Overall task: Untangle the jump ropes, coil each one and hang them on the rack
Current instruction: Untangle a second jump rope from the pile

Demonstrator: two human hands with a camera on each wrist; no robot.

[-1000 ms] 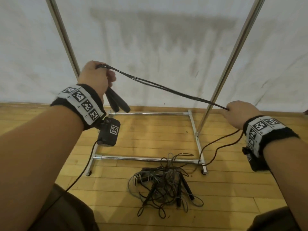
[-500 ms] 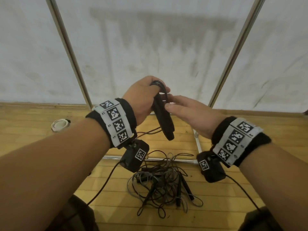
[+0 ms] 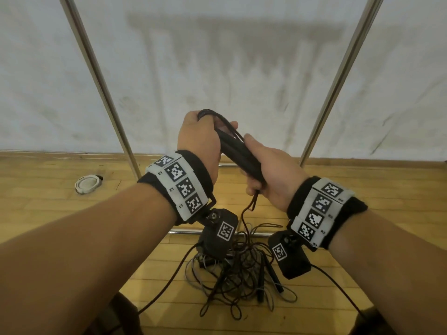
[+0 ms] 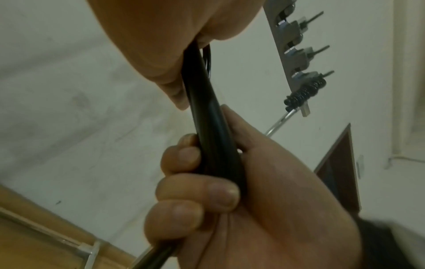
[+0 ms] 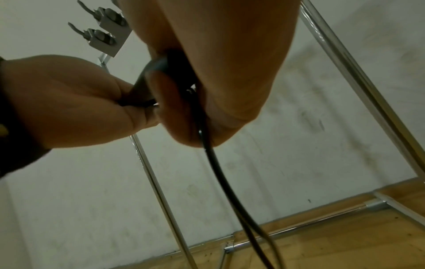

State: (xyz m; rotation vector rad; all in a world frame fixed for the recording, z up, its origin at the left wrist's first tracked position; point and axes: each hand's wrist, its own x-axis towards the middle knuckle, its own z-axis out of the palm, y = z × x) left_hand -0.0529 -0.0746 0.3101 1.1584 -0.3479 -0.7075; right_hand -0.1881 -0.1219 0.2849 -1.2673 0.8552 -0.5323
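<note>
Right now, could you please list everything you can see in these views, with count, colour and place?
Black jump rope: one, black, handles and loops held in both hands, tail hanging down.
Rope tangle: count unclear, black and grey, on the floor by the rack's base.
Rack: one, silver, against the wall; hooks at the top, one already carrying black rope coils.
White ring: one, on the floor at left.
Floor: wooden, yellowish.
Wall: white, stained.
Left hand: grips the rope's upper end.
Right hand: grips the handles.
</note>
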